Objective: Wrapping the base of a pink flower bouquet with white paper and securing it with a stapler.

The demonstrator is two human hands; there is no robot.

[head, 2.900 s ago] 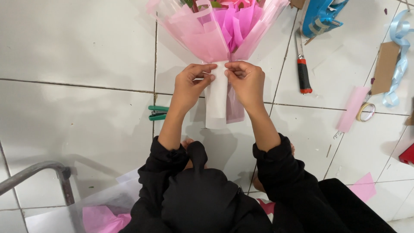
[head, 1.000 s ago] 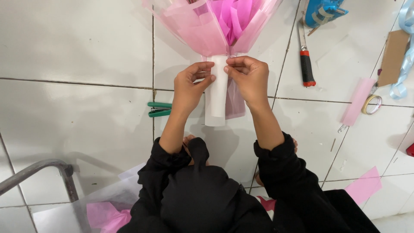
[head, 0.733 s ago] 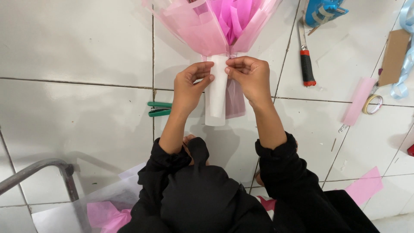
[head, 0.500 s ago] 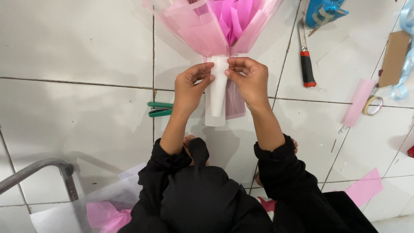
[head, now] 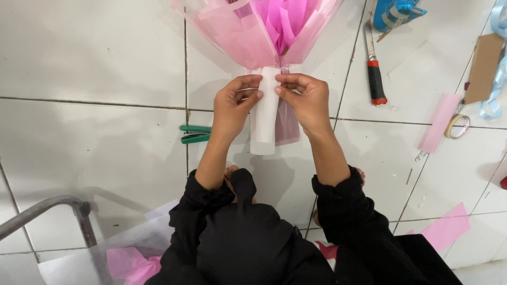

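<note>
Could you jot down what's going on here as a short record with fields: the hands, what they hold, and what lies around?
left hand: grips the white paper handle from its left side
right hand: pinches the handle's top from the right
bouquet wrap: pink sheets fanning out above the handle
floor: white tiles
left of the hands: green-handled tool
right of the hands: red-handled knife, tape roll, pink paper strip

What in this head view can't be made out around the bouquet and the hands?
- Bouquet: its top is cut off by the upper edge, so any flowers are unseen.
- White handle wrap: whatever is inside is covered.
- Green tool: the left hand hides its far end.
- Right hand: its fingertips curl behind the wrap.
- Blue object: cropped.
</note>
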